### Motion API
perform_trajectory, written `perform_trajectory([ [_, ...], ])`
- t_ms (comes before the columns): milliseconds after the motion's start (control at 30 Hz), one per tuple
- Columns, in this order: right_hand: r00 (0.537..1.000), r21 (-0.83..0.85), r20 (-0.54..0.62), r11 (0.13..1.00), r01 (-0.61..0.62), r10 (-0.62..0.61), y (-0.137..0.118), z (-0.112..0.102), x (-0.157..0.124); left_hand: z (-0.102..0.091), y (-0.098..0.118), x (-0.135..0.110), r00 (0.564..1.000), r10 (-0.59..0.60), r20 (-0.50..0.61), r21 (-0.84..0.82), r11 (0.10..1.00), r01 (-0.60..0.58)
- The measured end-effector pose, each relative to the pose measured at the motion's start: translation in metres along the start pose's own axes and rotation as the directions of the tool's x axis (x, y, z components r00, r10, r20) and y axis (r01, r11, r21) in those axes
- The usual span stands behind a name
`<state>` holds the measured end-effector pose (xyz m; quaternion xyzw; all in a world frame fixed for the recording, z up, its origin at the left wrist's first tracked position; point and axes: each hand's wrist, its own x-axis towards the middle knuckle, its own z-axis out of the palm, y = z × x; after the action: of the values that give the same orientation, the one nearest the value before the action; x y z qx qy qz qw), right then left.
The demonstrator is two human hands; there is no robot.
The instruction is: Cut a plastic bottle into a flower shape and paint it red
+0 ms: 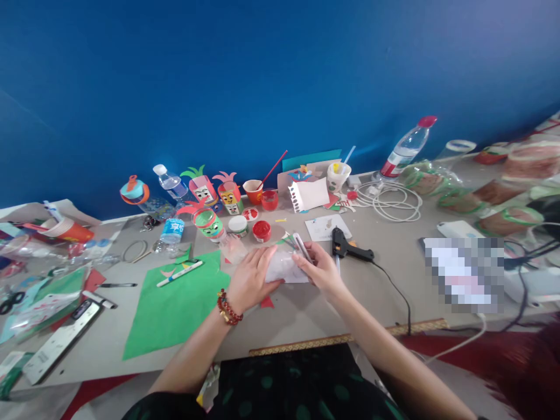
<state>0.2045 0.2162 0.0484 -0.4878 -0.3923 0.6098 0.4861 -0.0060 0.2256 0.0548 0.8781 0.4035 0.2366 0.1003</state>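
Note:
Near the middle of the table my left hand [254, 279] wears a beaded bracelet [228, 309] and is closed on a pale, whitish rounded piece [280, 268], pressing it down. Clear plastic [231, 248] shows beyond its fingers; whether it belongs to the same piece I cannot tell. My right hand [322, 269] pinches a slim grey-white tool [298, 240] that slants over the right end of the piece. Its tip is too blurred to say whether it is a pen or a cutter. A red paper scrap [267, 301] lies just below.
Green paper [175, 309] with a white marker [179, 273] lies to the left. A black glue gun [350, 248] with its cord lies right of my right hand. Behind stand a red paint jar [261, 231], decorated face cups [230, 196] and a water bottle [172, 233].

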Motion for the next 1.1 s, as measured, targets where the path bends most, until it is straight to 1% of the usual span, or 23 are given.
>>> perform_trajectory([
  [67,0.998,0.126,0.052,0.991,-0.047,0.04,-0.006,0.005,0.002,-0.004,0.005,-0.003,0.999,-0.004,-0.049,-0.002,1.0,0.004],
  [167,0.989,0.293,0.131,0.951,-0.099,0.063,-0.005,0.009,0.0,-0.008,0.009,-0.009,0.987,-0.022,-0.16,-0.025,1.0,0.018],
  [267,0.986,0.358,0.163,0.928,-0.102,0.046,0.003,0.011,-0.002,-0.008,0.013,-0.014,0.966,0.004,-0.258,-0.003,1.0,-0.005],
  [333,0.985,0.403,0.172,0.91,-0.096,0.028,0.009,0.012,-0.002,-0.007,0.016,-0.015,0.952,0.038,-0.302,0.028,0.999,-0.031],
  [400,0.984,0.443,0.178,0.892,-0.091,0.012,0.013,0.013,-0.003,-0.007,0.019,-0.015,0.948,0.056,-0.313,0.039,0.998,-0.046],
  [467,0.982,0.477,0.19,0.873,-0.098,0.007,0.012,0.012,-0.004,-0.008,0.022,-0.015,0.951,0.036,-0.308,-0.004,0.999,-0.039],
  [567,0.973,0.518,0.23,0.846,-0.129,0.008,0.006,0.011,-0.004,-0.009,0.024,-0.014,0.954,-0.042,-0.297,-0.139,0.99,0.001],
  [633,0.962,0.532,0.272,0.832,-0.159,0.011,0.002,0.011,-0.004,-0.007,0.024,-0.015,0.956,-0.105,-0.273,-0.247,0.968,0.035],
  [700,0.949,0.534,0.316,0.823,-0.191,0.015,0.001,0.012,-0.004,-0.003,0.025,-0.015,0.955,-0.187,-0.23,-0.403,0.912,0.081],
  [733,0.942,0.534,0.335,0.82,-0.204,0.017,0.002,0.012,-0.004,0.0,0.026,-0.015,0.95,-0.234,-0.204,-0.506,0.856,0.102],
  [800,0.933,0.531,0.36,0.818,-0.22,0.017,0.007,0.015,-0.004,0.009,0.028,-0.016,0.938,-0.312,-0.147,-0.705,0.699,0.122],
  [867,0.929,0.519,0.37,0.825,-0.223,0.019,0.013,0.018,-0.004,0.017,0.032,-0.018,0.93,-0.353,-0.104,-0.823,0.555,0.119],
  [933,0.929,0.488,0.369,0.845,-0.22,0.028,0.018,0.02,-0.003,0.024,0.034,-0.021,0.926,-0.371,-0.076,-0.869,0.48,0.121],
  [1033,0.931,0.394,0.36,0.896,-0.207,0.057,0.019,0.021,0.002,0.029,0.033,-0.027,0.933,-0.359,-0.031,-0.9,0.416,0.13],
  [1100,0.938,0.301,0.338,0.935,-0.185,0.077,0.016,0.018,0.007,0.028,0.029,-0.03,0.937,-0.349,-0.008,-0.906,0.398,0.14],
])
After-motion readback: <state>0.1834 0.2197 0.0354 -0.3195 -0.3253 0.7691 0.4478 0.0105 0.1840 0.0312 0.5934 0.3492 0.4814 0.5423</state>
